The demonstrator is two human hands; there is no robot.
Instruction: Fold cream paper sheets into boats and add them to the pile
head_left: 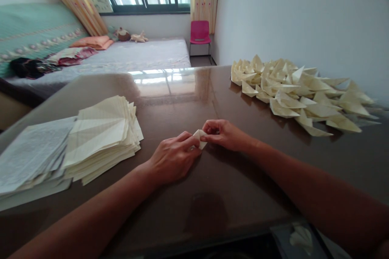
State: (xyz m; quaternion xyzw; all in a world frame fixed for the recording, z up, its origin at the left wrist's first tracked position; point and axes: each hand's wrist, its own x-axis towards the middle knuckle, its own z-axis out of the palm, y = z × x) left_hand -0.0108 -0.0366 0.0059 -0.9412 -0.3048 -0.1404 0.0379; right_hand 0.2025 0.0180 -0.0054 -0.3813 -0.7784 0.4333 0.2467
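A small folded piece of cream paper (199, 134) is pinched between my two hands, just above the brown tabletop in the middle of the view. My left hand (174, 154) grips its left side, fingers closed over it and partly hiding it. On the other side, my right hand (223, 133) holds the paper's right edge between thumb and curled fingers. Left of my hands lies a thick stack of cream paper sheets (99, 129), the top one creased. To the right sits a large heap of folded paper boats (285, 107).
Grey printed sheets (36, 149) lie partly under the cream stack at the table's left. The glossy brown table (170, 109) reaches toward a bed (152, 52) and a pink chair (200, 33). A white wall (298, 12) runs along the right.
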